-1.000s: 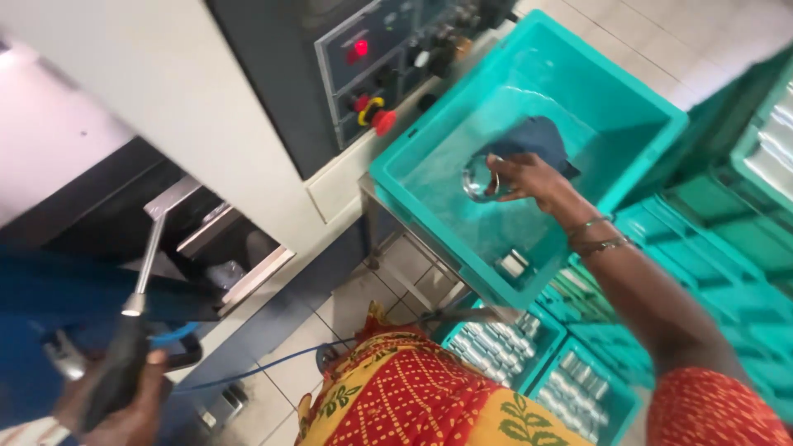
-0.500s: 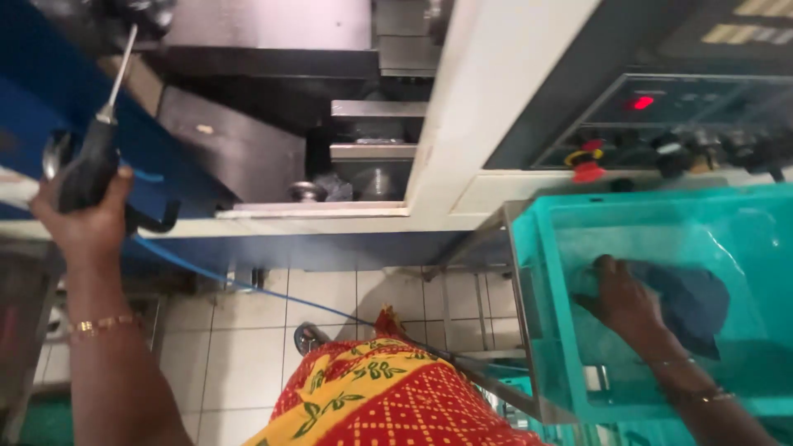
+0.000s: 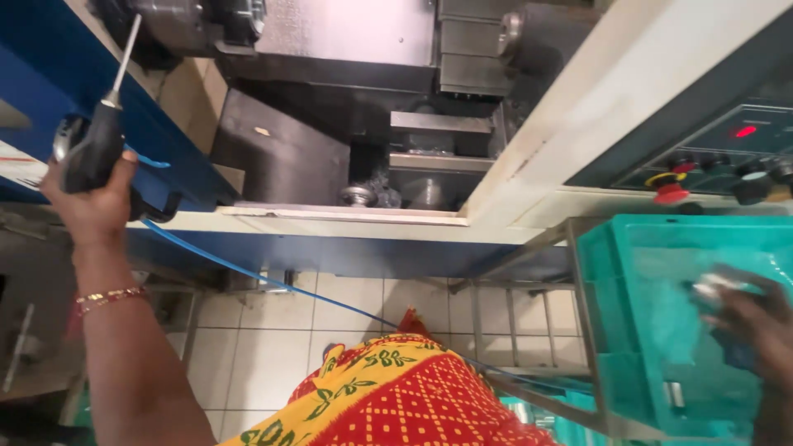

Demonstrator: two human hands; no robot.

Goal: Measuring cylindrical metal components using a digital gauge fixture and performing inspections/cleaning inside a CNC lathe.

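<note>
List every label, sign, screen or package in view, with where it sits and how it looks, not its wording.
Control panel: upper right on the machine, dark slanted face, small red lit display, black knobs, red button on a yellow ring.
Label: far left edge, white with red, mostly cut off.
No packages.

1. Left hand point(image 3: 92, 202), at nine o'clock, grips a black air gun point(image 3: 91, 149), nozzle pointing to twelve.
2. Right hand point(image 3: 756, 318), at four o'clock, holds a blurred metal part point(image 3: 712, 289) inside the teal crate point(image 3: 615, 347).
</note>
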